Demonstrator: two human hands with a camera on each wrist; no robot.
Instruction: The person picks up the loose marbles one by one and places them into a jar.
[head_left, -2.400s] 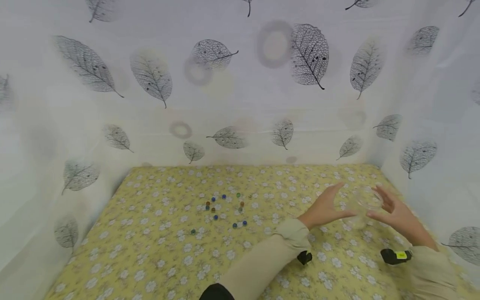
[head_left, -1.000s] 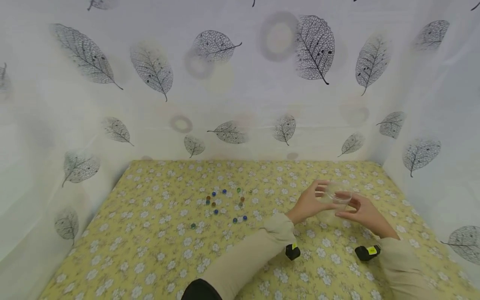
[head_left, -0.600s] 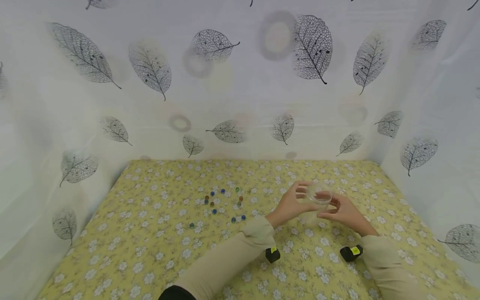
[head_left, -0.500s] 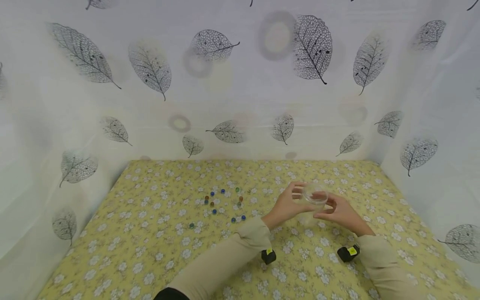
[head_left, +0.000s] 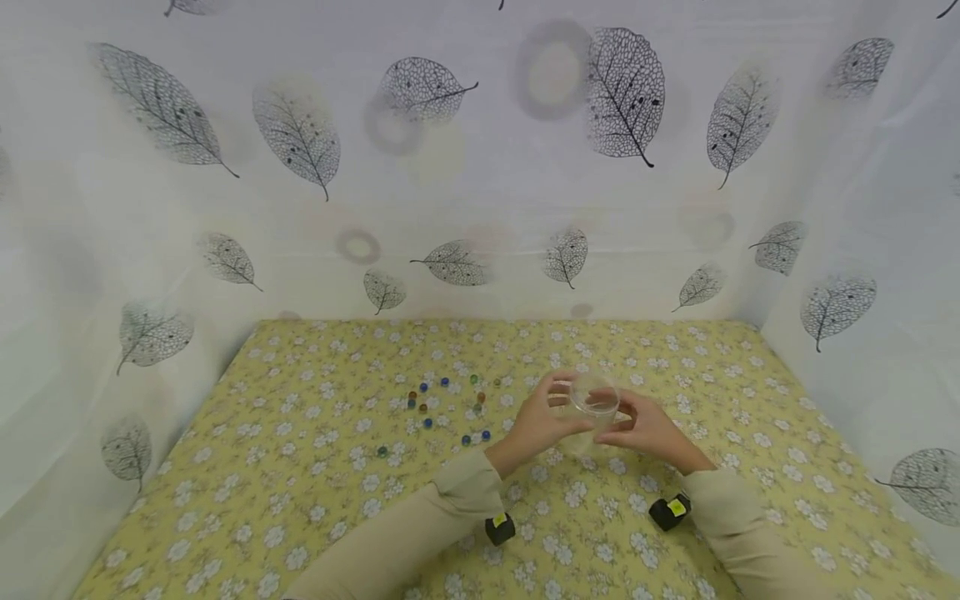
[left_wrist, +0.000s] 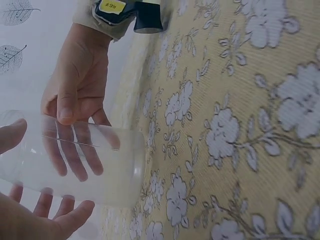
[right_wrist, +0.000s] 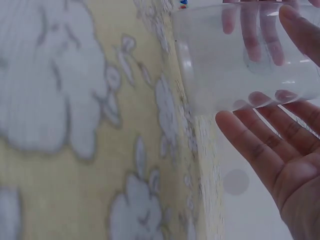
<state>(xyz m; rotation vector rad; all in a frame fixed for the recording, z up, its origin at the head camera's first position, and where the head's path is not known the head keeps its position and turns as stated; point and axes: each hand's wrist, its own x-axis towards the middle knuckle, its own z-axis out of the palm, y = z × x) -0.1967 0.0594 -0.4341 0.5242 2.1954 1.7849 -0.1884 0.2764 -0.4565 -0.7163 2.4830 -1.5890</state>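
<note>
A clear, open-topped plastic jar (head_left: 583,437) stands upright between my two hands, its round mouth facing up. My left hand (head_left: 536,423) grips it from the left, thumb at the front and fingers round the far side. From the right, my right hand (head_left: 648,429) holds the opposite wall with curved fingers. In the left wrist view, the right hand's fingers show through the wall of the jar (left_wrist: 120,165), whose base is close over the cloth. The right wrist view has the jar (right_wrist: 210,55) with nothing visible inside.
Several small glass marbles, among them a blue marble (head_left: 428,423) and a green marble (head_left: 382,452), lie scattered left of the hands. A yellow flowered cloth (head_left: 285,500) covers the table. White leaf-print curtains (head_left: 480,183) enclose its back and sides.
Earlier my hands were spread at the jar on the far right, the left one apart from it. Both took hold, and the jar has moved left towards the marbles.
</note>
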